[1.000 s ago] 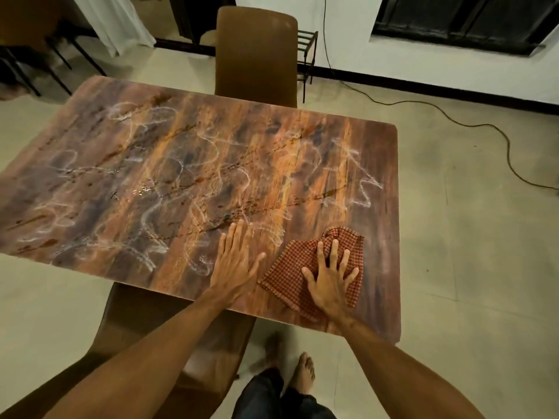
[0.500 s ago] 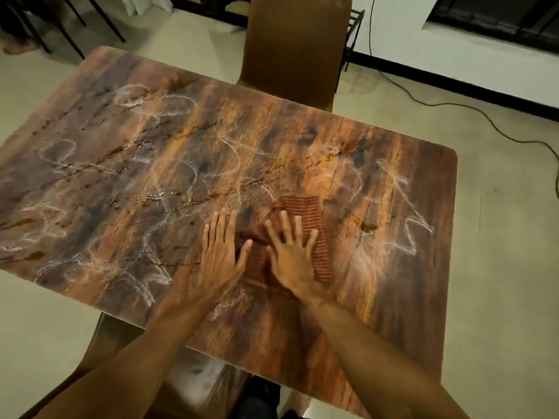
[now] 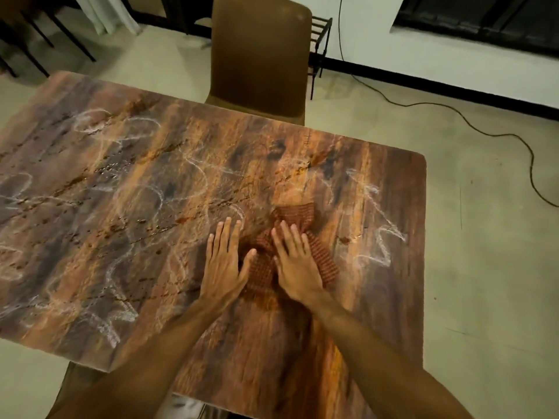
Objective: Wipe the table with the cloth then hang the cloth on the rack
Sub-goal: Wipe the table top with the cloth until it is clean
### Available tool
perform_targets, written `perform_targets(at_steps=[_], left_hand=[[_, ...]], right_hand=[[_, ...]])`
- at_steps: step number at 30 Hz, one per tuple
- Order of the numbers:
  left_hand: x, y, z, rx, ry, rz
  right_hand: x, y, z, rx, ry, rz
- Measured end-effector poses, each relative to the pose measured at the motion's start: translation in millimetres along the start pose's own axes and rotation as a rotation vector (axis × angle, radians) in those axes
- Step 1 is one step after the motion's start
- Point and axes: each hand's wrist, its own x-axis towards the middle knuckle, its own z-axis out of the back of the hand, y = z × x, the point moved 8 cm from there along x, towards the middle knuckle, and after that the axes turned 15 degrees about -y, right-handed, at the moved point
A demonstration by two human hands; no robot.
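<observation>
**Cloth (image 3: 298,214) pressed to the table (image 3: 121,297)**

The right hand (image 3: 298,267) presses the crumpled checked cloth onto the wood near the table's right end, fingers straight and spread, gripping nothing. The left hand (image 3: 223,264) lies flat just beside it, fingers straight, thumb at the cloth's edge. White chalk marks (image 3: 373,237) cover the top.

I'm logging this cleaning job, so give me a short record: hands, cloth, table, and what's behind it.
right hand: flat, pressing the checked red cloth onto the table
left hand: flat on the bare table, thumb at the cloth's edge
checked red cloth: crumpled, right of centre
table: wood-grain, white chalk scribbles on both sides of the hands
behind: brown chair, black metal rack by the wall
</observation>
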Motion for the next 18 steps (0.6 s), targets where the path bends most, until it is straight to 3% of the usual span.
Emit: perform_targets(at_steps=[2, 6, 8, 10, 14, 15, 18], left_hand=[[7.5, -9.0, -2.7, 0.021, 0.002, -0.014], [12.5, -34.8, -15.8, 0.030, 0.031, -0.034], [16.1, -45.0, -22.3, 0.024, 0.034, -0.034], [22.3, -53.1, -28.3, 0.029, 0.034, -0.033], [43.3, -60.5, -32.5, 0.052, 0.032, -0.053], [52.4, -58.4, -33.5, 0.052, 0.028, -0.052], [77.5, -45.2, -37.4, 0.026, 0.022, -0.038]], right_hand=[[-30.4, -22.2, 8.0, -0.025, 0.002, 0.042], [-52.5, -139.2, 41.9, -0.098, -0.045, -0.346], [-32.6, -157.7, 42.9, -0.085, -0.057, -0.467], [-2.9, -133.1, 36.9, -0.085, -0.069, -0.403], [-1.0, -60.0, 14.7, -0.019, -0.025, 0.111], [-3.7, -67.5, 16.6, -0.027, -0.039, 0.151], [16.4, -129.9, 34.8, -0.065, -0.119, -0.123]])
